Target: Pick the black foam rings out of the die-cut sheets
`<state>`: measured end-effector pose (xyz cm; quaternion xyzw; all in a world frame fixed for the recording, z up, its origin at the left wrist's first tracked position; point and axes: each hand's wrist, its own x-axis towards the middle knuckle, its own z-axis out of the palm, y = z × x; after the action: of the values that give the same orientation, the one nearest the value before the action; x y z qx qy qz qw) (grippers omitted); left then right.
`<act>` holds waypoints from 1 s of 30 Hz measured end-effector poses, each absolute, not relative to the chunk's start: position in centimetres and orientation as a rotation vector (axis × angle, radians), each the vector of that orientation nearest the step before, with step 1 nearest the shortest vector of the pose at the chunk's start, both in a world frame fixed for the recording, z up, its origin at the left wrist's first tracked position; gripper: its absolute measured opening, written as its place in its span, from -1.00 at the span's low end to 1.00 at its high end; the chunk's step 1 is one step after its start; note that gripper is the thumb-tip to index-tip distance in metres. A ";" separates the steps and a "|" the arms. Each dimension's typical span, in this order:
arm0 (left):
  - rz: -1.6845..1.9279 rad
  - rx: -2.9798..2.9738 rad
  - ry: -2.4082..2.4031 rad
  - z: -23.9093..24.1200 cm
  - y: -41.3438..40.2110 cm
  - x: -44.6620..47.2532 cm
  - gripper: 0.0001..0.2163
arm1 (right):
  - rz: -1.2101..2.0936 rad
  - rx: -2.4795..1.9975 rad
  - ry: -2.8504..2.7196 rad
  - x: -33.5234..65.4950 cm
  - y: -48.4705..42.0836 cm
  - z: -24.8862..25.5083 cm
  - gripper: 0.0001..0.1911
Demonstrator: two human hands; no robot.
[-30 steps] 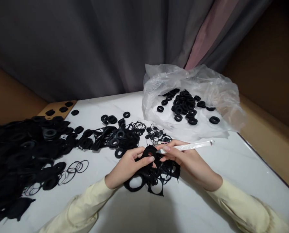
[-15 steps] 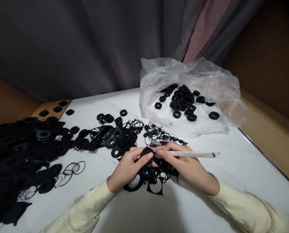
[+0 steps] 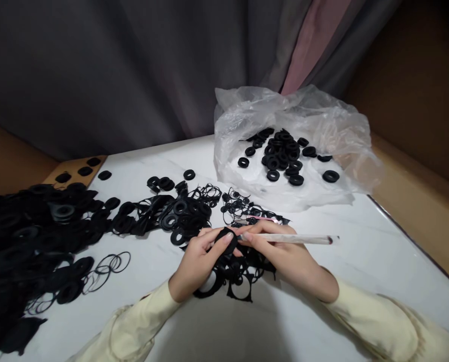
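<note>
My left hand [image 3: 200,255] pinches a black rubber piece [image 3: 226,242] between thumb and fingers, just above the white table. My right hand [image 3: 286,251] is closed on a slim pen-like tool with a pale handle [image 3: 299,239]. The handle points right, and its working end meets the rubber piece, where fingertips hide it. Beneath both hands lie black rubber scraps with round cut-outs [image 3: 241,300]. Thin black strings and small rounds [image 3: 236,203] lie just beyond my fingers, beside a partly hidden pink-handled item [image 3: 264,218].
A clear plastic bag [image 3: 322,120] at the back right has several black rubber rings [image 3: 280,151] on it. A large heap of black rubber parts [image 3: 24,236] covers the table's left side. More rings [image 3: 181,207] pile up mid-table. Thin loops [image 3: 109,269] lie front left. A grey curtain [image 3: 133,65] hangs behind.
The view has shifted slightly. My left hand has tilted a little with the rubber piece, while my right hand keeps the tool against it.
</note>
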<state>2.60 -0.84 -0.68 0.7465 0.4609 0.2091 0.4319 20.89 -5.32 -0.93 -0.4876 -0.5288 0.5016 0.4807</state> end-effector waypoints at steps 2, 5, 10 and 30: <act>0.535 1.876 1.150 -0.8 -0.9 2.6 -0.71 | 1.229 -1.176 -1.282 20.9 -5.3 -1.0 -0.81; 0.546 1.885 1.147 -0.9 -0.8 2.6 -0.71 | 1.227 -1.179 -1.281 20.8 -5.3 -1.0 -0.80; 0.536 1.875 1.136 -0.9 -0.7 2.6 -0.71 | 1.220 -1.183 -1.279 20.8 -5.3 -0.9 -0.81; 0.532 1.868 1.133 -1.0 -0.7 2.5 -0.71 | 1.298 -1.148 -1.209 20.8 -5.4 -0.8 -0.81</act>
<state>2.53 -0.73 -1.00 0.7493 0.4546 0.2135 0.4317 20.79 -5.39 -0.79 -0.4732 -0.4981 0.5347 0.4920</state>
